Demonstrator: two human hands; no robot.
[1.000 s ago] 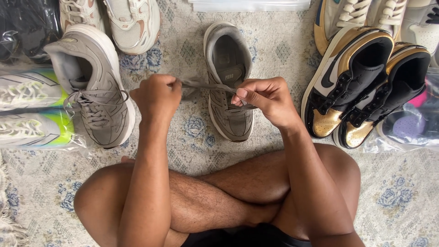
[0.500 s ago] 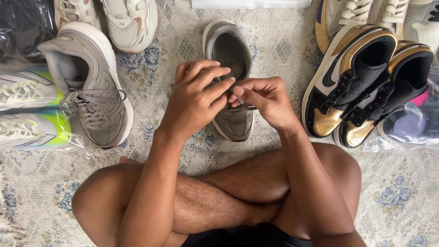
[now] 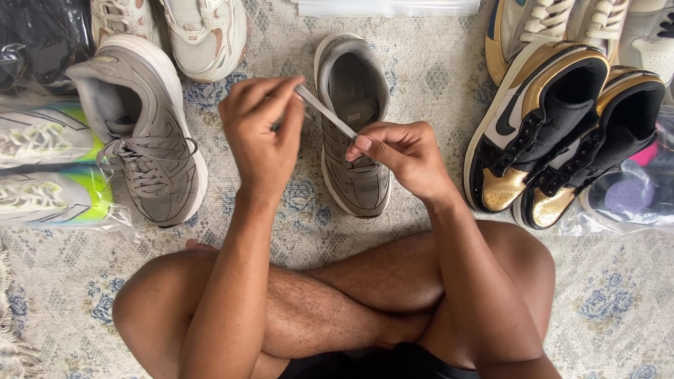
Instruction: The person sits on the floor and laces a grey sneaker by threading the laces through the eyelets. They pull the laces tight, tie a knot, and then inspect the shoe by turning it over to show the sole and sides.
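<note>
Grey lace (image 3: 326, 111) is held taut between the left hand (image 3: 260, 133) and right hand (image 3: 400, 151), both pinched on it, above the grey shoe (image 3: 351, 126) on the rug (image 3: 435, 84); lower eyelets are seen laced, upper ones judged undone.

Home floor: patterned rug (image 3: 435, 91) w/ sneakers (image 3: 540, 133) laid out, some bagged.

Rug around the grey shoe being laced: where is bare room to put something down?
The rug is bare between the grey shoe and the black-and-gold pair, and in a narrower strip between that shoe and its laced mate. More bare rug lies at the lower right, beside the knee. The top row and both side edges are crowded with shoes and bags.
</note>
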